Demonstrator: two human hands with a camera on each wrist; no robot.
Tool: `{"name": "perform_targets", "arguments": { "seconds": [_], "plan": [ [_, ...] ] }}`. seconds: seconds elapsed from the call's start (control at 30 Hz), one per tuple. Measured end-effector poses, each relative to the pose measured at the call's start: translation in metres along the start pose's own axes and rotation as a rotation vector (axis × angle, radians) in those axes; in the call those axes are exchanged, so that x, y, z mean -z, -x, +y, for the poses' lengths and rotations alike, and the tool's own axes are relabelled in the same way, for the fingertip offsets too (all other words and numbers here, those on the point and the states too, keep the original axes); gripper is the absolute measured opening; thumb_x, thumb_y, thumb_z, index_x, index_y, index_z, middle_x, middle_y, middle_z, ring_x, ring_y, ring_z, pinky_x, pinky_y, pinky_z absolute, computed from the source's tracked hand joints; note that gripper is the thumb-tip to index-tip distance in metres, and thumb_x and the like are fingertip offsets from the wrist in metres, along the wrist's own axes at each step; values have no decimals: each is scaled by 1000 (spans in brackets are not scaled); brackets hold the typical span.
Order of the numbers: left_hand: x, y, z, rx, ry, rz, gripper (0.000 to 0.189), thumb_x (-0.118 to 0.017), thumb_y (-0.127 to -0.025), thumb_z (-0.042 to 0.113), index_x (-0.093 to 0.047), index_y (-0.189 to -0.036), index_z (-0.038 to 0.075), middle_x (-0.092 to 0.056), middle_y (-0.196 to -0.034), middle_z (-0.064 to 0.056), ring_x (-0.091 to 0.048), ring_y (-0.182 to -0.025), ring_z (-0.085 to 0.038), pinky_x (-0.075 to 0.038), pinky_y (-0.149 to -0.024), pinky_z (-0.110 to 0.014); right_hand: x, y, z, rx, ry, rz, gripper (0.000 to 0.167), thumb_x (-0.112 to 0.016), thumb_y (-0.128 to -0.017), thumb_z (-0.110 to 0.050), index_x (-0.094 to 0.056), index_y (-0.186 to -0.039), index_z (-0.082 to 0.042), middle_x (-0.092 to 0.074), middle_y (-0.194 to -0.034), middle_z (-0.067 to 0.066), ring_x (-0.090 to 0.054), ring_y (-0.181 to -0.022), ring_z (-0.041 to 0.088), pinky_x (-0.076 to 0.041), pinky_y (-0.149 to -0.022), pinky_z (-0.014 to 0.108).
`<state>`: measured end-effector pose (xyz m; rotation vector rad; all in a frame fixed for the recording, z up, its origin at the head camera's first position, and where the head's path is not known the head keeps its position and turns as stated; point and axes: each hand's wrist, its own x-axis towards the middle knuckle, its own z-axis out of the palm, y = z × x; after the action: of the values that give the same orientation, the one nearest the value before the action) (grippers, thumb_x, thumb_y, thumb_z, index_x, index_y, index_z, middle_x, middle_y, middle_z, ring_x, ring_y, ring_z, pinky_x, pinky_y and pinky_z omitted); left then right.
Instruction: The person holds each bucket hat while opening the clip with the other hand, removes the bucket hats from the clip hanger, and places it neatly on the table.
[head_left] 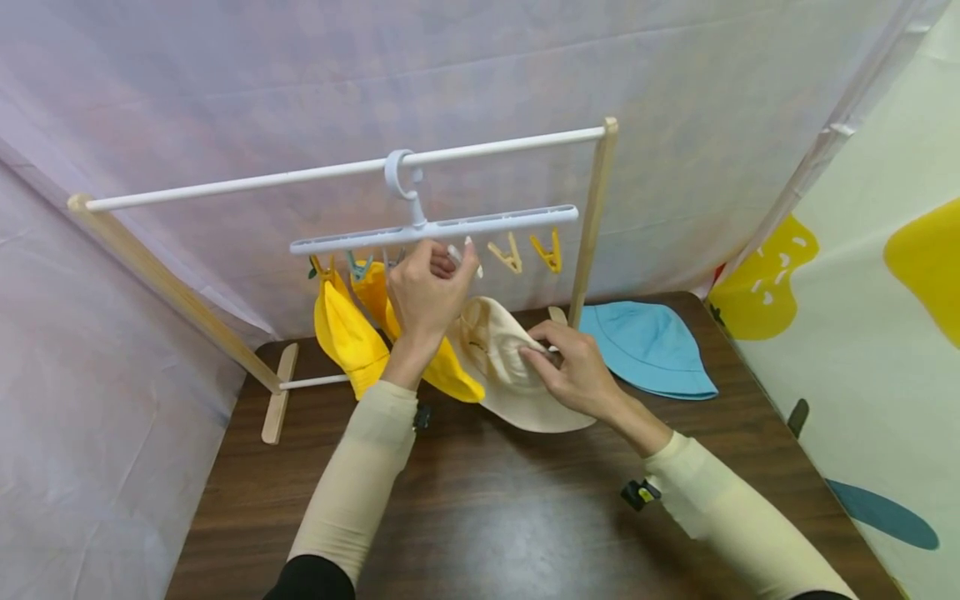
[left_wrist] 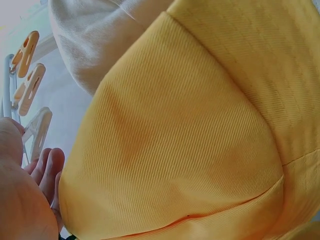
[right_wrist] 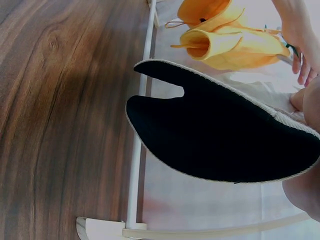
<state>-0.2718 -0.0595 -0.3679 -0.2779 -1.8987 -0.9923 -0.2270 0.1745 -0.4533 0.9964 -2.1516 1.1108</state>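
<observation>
My left hand (head_left: 427, 287) is up at the pale blue clip hanger (head_left: 495, 223), its thumb and fingers pinching a white clothespin (left_wrist: 37, 135). Lower and to the right, my right hand (head_left: 577, 367) grips a cream bucket hat (head_left: 506, 354) by its crown. The right wrist view looks into the hat's black lining (right_wrist: 225, 130). Just left of it, two yellow bucket hats (head_left: 345, 333) hang from clips on the hanger's left side. One yellow hat (left_wrist: 175, 120) fills most of the left wrist view and hides part of the left hand.
The hanger hooks over the white rail (head_left: 510, 148) of a wooden-legged rack. A beige clothespin (head_left: 506, 252) and an orange clothespin (head_left: 549, 250) dangle at its right. On the brown table (head_left: 480, 500) a light blue bucket hat (head_left: 648, 350) lies beside the rack's right leg (head_left: 594, 225).
</observation>
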Motion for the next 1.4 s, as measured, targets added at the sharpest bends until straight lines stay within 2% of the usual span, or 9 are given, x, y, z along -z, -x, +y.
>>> {"name": "perform_targets", "arguments": {
  "seconds": [0.17,0.53,0.73,0.9,1.13,1.27,1.4],
  "plan": [
    [2,1,2,30,-9,-8,36,-82,-98,35,-76,-89,1,-83,-78,-13,-79,-64,-27,-65,-61,-42,1,1,-1,-20,3,-8,8,-83,-99,-3,-77,-103,-6,-76,-92,5,-57,-73,8,-45,-65,17],
    [2,-1,1,42,5,8,33,-84,-98,32,-79,-97,-1,-84,-83,-15,-81,-67,-29,-66,-64,-44,-2,4,1,-7,1,10,10,-83,-97,0,-77,-103,-6,-77,-92,6,-59,-74,9,-47,-64,19],
    [3,1,-2,51,11,-20,34,-83,-99,33,-80,-103,-1,-85,-87,-15,-82,-71,-31,-67,-68,-46,-1,6,2,-12,1,5,11,-83,-98,1,-77,-104,-6,-76,-93,6,-58,-74,9,-47,-64,20],
    [5,2,-7,24,24,-47,35,-82,-100,32,-80,-110,-1,-85,-94,-18,-81,-77,-32,-68,-69,-45,1,6,1,-30,1,-6,9,-82,-99,-1,-78,-106,-5,-77,-95,6,-59,-76,10,-46,-66,18],
    [8,5,-10,-31,49,-66,40,-80,-99,31,-79,-121,-2,-84,-106,-22,-81,-92,-36,-67,-72,-51,1,7,3,-15,10,2,11,-83,-98,0,-77,-105,-5,-75,-91,5,-55,-73,9,-44,-63,19],
    [12,7,-10,-47,73,-97,44,-81,-99,30,-77,-130,-1,-83,-114,-23,-81,-101,-37,-68,-77,-50,2,8,3,-11,9,5,11,-83,-97,1,-77,-105,-5,-73,-89,4,-52,-71,9,-41,-62,19],
    [16,8,-12,-86,87,-97,48,-81,-99,29,-75,-136,0,-83,-119,-23,-81,-108,-38,-68,-84,-50,3,9,2,-15,11,6,12,-82,-97,1,-77,-105,-5,-75,-91,6,-53,-71,9,-41,-62,18]
  ]
}}
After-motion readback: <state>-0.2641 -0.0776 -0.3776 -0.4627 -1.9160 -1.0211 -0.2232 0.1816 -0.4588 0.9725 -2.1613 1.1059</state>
